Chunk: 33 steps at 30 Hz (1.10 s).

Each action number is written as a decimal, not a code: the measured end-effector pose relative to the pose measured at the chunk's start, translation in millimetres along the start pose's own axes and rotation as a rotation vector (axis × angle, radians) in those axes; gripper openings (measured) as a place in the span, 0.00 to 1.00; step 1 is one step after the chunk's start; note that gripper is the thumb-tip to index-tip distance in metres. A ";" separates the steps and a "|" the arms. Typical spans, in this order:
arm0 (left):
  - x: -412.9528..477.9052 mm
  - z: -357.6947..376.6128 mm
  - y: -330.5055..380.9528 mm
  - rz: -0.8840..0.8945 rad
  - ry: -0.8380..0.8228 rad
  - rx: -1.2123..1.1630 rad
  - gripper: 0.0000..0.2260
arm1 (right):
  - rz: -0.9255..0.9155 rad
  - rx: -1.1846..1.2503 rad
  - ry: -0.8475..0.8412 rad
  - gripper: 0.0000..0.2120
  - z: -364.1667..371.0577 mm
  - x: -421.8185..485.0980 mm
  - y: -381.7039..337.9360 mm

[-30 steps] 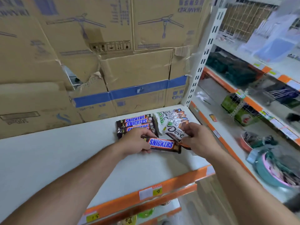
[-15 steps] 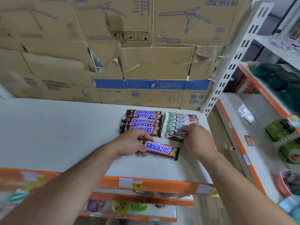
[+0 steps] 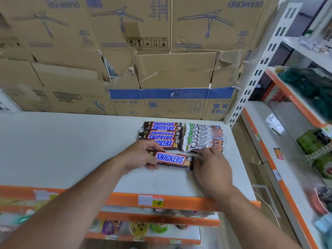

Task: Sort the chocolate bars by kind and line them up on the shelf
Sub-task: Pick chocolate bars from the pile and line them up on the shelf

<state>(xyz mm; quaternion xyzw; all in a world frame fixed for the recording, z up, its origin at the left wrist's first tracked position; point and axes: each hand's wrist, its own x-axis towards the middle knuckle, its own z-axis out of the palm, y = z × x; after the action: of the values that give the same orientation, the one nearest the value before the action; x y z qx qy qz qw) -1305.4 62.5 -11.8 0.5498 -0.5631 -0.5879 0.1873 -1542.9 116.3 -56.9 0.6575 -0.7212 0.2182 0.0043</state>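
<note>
A brown Snickers bar (image 3: 172,159) lettered in blue is laid on the white shelf (image 3: 71,150), just before the Snickers row (image 3: 161,133). Its left end is pinched by the left hand (image 3: 142,157); its right end is touched by the loosely bent right hand (image 3: 212,168).

Forearms, left hand (image 3: 141,157) and right hand (image 3: 213,168) are all bare.
</note>
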 end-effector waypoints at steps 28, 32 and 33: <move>12.2 -18.7 -23.1 0.237 0.401 0.463 0.10 | -0.012 -0.114 0.003 0.18 10.6 -37.8 -7.5; 15.4 -11.0 -30.3 0.350 0.514 0.752 0.09 | -0.020 -0.109 0.024 0.16 11.5 -38.3 -6.8; 16.5 -9.3 -31.0 0.361 0.536 0.773 0.09 | -0.019 -0.110 0.024 0.16 11.7 -38.4 -6.6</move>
<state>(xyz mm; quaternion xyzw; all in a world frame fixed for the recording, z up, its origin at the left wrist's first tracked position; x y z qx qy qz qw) -1290.5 53.6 -43.7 0.6045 -0.7578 -0.1327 0.2064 -1528.1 148.6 -76.6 0.6604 -0.7257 0.1860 0.0511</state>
